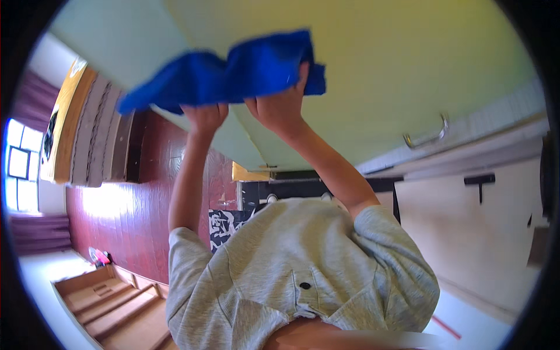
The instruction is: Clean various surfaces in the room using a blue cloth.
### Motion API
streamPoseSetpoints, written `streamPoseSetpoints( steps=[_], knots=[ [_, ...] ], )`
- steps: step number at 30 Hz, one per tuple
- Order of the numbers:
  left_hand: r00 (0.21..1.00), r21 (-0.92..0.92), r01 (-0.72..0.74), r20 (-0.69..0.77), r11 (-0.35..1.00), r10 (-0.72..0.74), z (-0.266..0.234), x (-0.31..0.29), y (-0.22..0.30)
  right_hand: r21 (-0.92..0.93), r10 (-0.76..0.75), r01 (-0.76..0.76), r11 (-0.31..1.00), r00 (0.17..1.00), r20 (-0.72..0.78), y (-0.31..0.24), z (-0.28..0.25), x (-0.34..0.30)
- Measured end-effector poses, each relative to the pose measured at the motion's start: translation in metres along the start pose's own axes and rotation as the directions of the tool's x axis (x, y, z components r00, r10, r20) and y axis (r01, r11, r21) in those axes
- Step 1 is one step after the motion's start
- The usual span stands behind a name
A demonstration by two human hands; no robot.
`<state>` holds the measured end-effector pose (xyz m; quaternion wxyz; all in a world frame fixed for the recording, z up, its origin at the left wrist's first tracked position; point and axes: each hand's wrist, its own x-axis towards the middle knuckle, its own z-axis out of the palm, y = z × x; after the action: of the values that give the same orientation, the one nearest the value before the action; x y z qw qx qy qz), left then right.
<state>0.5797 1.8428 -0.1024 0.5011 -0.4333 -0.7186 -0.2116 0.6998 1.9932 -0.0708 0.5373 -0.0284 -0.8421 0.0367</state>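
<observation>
A blue cloth (201,76) is stretched out in front of me, its folds bunched and its left end hanging out to a point. My left hand (205,116) grips its lower edge near the middle, with the fingers mostly hidden behind the cloth. Farther right, my right hand (279,109) is closed on the same cloth, thumb up over its front near the right end. Behind the cloth rises a large pale green panel (373,76). Whether the cloth touches that panel, I cannot tell.
A curved metal handle (429,140) sits on the right, near the panel's edge. On the left, a mattress (90,134) stands by a window (20,163) with purple curtains (38,233). Reddish floorboards (146,221) stretch beneath. A wooden slatted frame (111,303) lies at the lower left.
</observation>
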Motion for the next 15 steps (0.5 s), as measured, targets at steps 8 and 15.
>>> streamPoseSetpoints(
  steps=[8, 15],
  knots=[
    [0.993, 0.126, -0.113, 0.032, 0.986, 0.11, 0.027, 0.055, 0.134, -0.195, 0.031, -0.036, 0.98, 0.999, -0.031, 0.117, -0.051, -0.027],
    [0.936, 0.029, -0.33, 0.139, 0.944, 0.323, 0.044, 0.113, 0.247, -0.207, 0.07, -0.104, 0.973, 0.984, -0.162, 0.265, -0.132, -0.032]
  ],
)
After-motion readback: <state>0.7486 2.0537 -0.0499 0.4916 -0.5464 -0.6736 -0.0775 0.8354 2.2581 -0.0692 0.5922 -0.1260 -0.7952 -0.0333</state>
